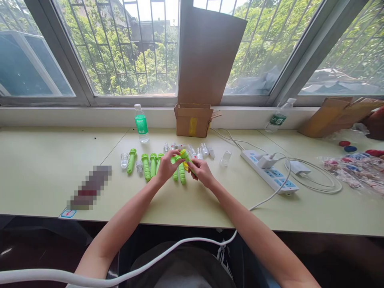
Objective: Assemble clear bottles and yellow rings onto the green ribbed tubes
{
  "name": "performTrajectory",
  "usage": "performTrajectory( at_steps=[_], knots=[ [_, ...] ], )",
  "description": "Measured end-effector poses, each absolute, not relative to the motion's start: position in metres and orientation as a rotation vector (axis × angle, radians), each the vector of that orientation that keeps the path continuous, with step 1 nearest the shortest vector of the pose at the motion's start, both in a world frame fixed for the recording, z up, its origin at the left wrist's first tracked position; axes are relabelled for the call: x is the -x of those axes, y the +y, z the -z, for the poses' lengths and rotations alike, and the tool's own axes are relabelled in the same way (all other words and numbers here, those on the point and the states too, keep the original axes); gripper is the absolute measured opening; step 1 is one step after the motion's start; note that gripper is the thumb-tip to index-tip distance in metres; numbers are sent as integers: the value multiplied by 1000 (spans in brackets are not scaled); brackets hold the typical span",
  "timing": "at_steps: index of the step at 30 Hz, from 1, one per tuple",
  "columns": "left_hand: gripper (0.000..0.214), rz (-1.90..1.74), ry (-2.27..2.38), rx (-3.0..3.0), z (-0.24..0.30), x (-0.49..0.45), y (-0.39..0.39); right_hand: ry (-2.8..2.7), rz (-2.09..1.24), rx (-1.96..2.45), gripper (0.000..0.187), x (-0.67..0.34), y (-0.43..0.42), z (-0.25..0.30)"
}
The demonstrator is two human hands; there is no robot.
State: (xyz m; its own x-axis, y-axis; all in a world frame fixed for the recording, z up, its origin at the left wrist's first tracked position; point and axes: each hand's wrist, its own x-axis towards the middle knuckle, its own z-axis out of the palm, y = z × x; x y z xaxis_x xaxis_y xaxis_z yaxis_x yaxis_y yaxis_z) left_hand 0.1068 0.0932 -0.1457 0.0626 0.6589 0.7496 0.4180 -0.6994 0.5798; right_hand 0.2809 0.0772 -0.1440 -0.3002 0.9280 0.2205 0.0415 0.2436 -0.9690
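My right hand (202, 172) is closed around the lower part of a green plastic tube (186, 155) with a yellowish end, tilted above the table. At its upper end, the fingers of my left hand (167, 165) are pinched together against it. Several more ribbed green tubes (146, 168) lie in a row beneath and to the left of my hands, partly covered by the left one. Something yellow (185, 165) shows behind the held tube. Beyond my hands are small clear plastic pieces (204, 149), and a clear cup (124, 160) stands left of the row.
A water bottle (141, 125) and an open cardboard box (193, 121) stand near the window. To the right are a clear dome (226, 158), a power strip (270, 173) with cables, another bottle (279, 118) and bagged small parts (357, 168). A white cable crosses before my body.
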Motion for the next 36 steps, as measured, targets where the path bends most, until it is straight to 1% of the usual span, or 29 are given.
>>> performTrajectory(
  at_steps=[6,12,15,20,26,36],
  knots=[
    [24,-1688,1041,-2140,146,-106,96,-1555,-1290,897,37,-282,78,144],
    [16,-1645,1039,-2208,143,-106,94,-1573,-1306,918,37,-284,79,144],
    [15,-1625,1062,-2233,142,-105,93,-1586,-1304,950,33,-283,77,143],
    [21,-1642,1095,-2173,143,-105,94,-1619,-1287,989,39,-282,75,142],
    [28,-1628,1082,-2198,145,-105,96,-1594,-1269,960,33,-282,77,143],
    [18,-1603,1069,-2163,143,-104,96,-1561,-1325,926,34,-281,75,140]
  ],
)
